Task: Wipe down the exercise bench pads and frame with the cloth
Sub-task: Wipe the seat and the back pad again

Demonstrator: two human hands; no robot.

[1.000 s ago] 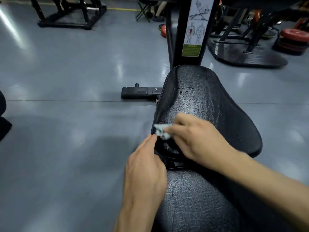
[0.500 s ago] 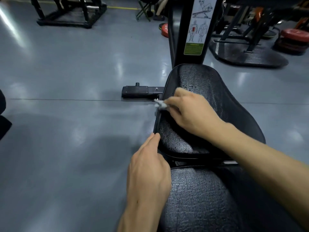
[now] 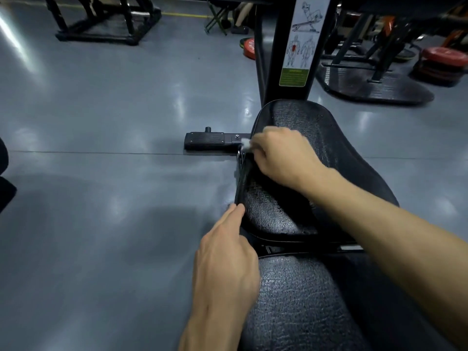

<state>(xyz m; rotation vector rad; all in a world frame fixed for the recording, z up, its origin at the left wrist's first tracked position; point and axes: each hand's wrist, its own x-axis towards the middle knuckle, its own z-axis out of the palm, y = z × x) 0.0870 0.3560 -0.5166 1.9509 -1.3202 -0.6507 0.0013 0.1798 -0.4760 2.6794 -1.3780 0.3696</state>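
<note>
A black textured seat pad (image 3: 336, 158) slopes up toward a black upright post (image 3: 276, 59) of the bench frame. A second black pad (image 3: 298, 307) lies nearer to me. My right hand (image 3: 283, 155) pinches a small white cloth (image 3: 245, 144) and holds it against the seat pad's upper left edge. Most of the cloth is hidden under the fingers. My left hand (image 3: 225, 264) rests with straight fingers along the left edge where the two pads meet, fingertips touching the seat pad's rim.
A black frame foot (image 3: 205, 140) sticks out left on the grey floor (image 3: 101, 198). An instruction sticker (image 3: 301, 39) runs down the post. Red weight plates (image 3: 443, 62) and a dark mat (image 3: 374, 84) lie at the back right, a black rack (image 3: 106, 24) at the back left.
My right hand has slid the cloth up along the seat pad's left edge, away from me. The water drops seen on the pad a second ago are gone. My left hand stays put.
</note>
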